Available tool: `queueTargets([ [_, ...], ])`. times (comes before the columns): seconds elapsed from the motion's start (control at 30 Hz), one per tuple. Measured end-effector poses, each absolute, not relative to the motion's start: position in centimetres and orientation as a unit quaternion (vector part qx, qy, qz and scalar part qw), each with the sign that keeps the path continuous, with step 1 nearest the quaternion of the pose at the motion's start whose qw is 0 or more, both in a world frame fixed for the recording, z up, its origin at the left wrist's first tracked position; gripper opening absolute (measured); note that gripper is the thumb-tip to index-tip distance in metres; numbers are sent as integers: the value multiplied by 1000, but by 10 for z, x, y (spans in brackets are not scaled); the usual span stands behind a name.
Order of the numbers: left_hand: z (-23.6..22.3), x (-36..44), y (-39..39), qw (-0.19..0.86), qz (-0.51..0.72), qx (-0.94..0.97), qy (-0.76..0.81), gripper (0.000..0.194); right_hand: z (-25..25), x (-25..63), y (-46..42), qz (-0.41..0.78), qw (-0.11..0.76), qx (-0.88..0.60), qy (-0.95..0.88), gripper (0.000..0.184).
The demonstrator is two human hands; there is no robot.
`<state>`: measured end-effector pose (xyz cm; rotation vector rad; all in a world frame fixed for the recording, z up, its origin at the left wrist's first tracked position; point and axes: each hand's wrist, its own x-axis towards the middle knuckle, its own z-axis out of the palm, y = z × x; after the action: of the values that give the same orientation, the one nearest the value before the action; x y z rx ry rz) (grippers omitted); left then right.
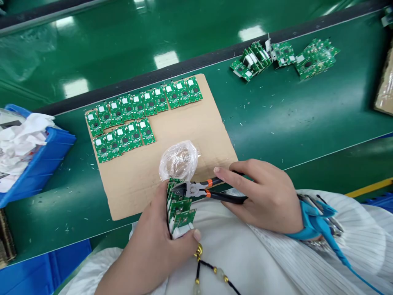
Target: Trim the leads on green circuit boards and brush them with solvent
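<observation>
Green circuit boards [180,207], in left hand [150,241], side cutters [192,189] at edge, right hand [260,196]

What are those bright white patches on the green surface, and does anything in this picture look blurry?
In the head view, the white patches are glare on the shiny green surface; the circuit boards in the left hand and the pliers look reasonably sharp, with no heavy blur.
</observation>
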<state>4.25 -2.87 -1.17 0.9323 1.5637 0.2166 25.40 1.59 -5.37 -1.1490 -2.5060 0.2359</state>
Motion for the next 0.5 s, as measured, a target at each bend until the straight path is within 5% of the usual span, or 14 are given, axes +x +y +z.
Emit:
queueTargets([
  [0.5, -15, 46, -31, 563, 56, 434, 701, 74, -56, 250, 14, 99, 166, -420, -887, 31],
])
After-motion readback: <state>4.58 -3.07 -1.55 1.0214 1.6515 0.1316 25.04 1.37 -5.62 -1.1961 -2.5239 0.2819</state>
